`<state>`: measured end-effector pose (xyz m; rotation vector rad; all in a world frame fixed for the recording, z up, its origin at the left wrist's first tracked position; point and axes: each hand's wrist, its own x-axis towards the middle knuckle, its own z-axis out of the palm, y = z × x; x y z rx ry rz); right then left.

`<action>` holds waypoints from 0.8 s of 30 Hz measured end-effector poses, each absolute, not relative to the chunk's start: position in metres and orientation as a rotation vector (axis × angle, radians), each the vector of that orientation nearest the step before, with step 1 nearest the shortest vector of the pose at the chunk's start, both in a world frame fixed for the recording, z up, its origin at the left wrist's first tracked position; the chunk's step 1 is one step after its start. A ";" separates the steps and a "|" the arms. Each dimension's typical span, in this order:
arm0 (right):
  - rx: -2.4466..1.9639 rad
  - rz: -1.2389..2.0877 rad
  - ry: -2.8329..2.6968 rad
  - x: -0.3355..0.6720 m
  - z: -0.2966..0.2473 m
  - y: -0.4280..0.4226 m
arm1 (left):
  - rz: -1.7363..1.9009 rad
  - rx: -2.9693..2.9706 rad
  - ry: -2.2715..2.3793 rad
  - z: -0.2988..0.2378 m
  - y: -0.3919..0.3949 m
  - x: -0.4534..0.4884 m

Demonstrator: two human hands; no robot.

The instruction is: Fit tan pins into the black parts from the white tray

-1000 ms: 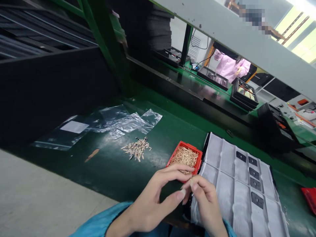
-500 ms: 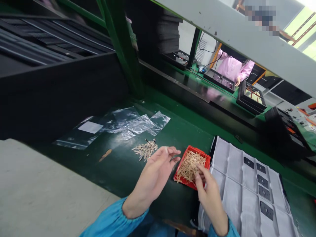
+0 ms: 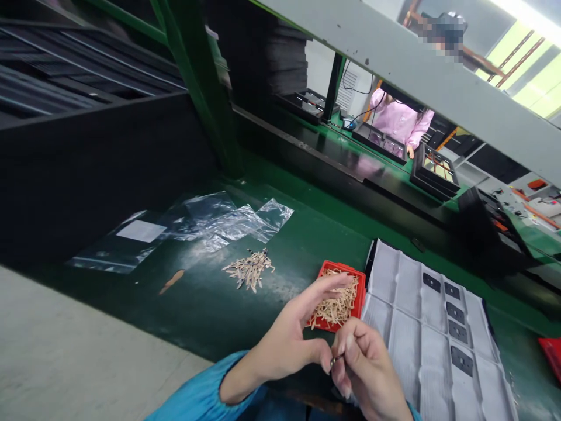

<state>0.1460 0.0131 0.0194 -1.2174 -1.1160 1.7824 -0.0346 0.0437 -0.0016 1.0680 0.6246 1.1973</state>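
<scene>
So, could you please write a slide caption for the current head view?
Right hand pinches a small piece, left hand open close by, near a red tray of tan strips.

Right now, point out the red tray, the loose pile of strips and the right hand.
Red tray (image 3: 362,292): head view, right-side rim.
Loose pile of strips (image 3: 249,271): head view, middle of the heap.
Right hand (image 3: 373,363): head view, middle of the hand.
</scene>
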 end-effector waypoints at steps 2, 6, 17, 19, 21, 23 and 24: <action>-1.391 1.430 -1.230 0.183 0.012 0.025 | 1.196 1.097 0.617 -0.002 0.043 -0.039; -1.604 0.771 -1.219 0.306 -0.003 0.082 | 1.229 1.088 0.632 -0.004 0.041 -0.045; -2.005 0.320 -1.465 0.450 -0.048 0.161 | 1.312 1.094 0.832 0.002 0.035 -0.038; -1.989 0.302 -1.432 0.443 -0.040 0.152 | 1.321 1.073 0.857 0.000 0.035 -0.037; -1.937 0.314 -1.380 0.424 -0.031 0.136 | 1.299 1.040 0.885 -0.001 0.036 -0.029; -1.846 0.386 -1.336 0.388 -0.024 0.112 | 1.251 0.998 0.907 -0.002 0.038 -0.015; -1.791 0.448 -1.325 0.364 -0.022 0.097 | 1.223 0.969 0.908 -0.003 0.038 -0.005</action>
